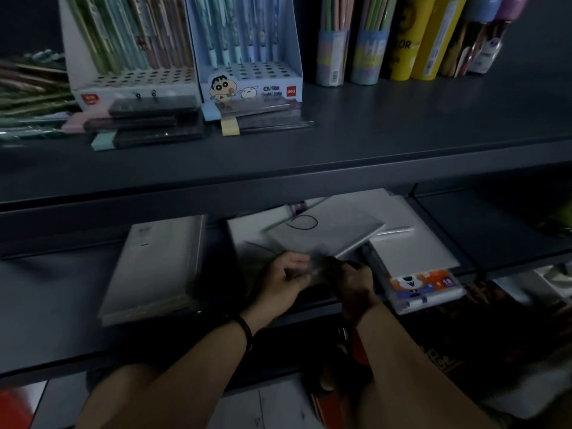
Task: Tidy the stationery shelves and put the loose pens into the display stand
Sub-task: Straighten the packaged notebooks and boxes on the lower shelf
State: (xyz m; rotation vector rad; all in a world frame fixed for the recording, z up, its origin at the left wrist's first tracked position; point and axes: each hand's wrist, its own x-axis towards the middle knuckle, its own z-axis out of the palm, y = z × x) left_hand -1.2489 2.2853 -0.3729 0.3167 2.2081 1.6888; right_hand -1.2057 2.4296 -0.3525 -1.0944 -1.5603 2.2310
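Here, left hand (283, 275) pinched a tilted notebook (328, 232), right hand (356, 283) beside it, grip unreadable; the display stand (247, 66) stood above-left, nearer the left hand

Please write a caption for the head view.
Left hand and right hand grip a grey notebook, one shelf below pen stands.

Dim, bluish light is falling across the upper shelf (402, 125) and catching the pale display stands (244, 57), while the lower shelf (46, 289) is lying in deep shadow. Motion blur is smearing the left hand (284, 280), the right hand (353, 283) and the grey notebook (328, 230). Wide-angle distortion is bowing the shelf edges, and the corners are showing darkest.
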